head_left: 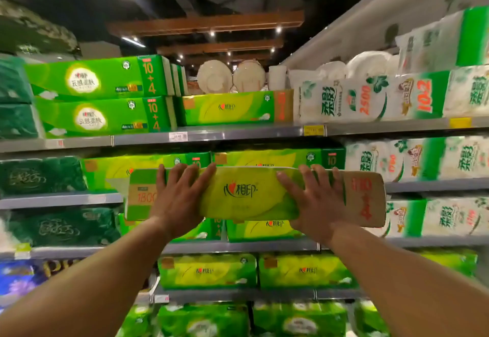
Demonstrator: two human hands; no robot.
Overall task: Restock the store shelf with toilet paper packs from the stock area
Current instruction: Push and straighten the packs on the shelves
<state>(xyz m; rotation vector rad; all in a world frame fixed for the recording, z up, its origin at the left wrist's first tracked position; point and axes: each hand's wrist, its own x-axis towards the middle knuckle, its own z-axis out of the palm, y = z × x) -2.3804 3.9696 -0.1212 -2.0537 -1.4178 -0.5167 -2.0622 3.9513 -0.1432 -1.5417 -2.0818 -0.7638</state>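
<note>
Toilet paper pack [254, 195] held lengthwise left-to-right, left hand [180, 199] and right hand [312, 201] gripping it before stocked store shelf [238, 131].

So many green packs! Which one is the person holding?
The yellow-green toilet paper pack with tan ends, out in front of the shelves. The left hand and right hand hold it in the air; every other pack rests on a shelf.
</note>
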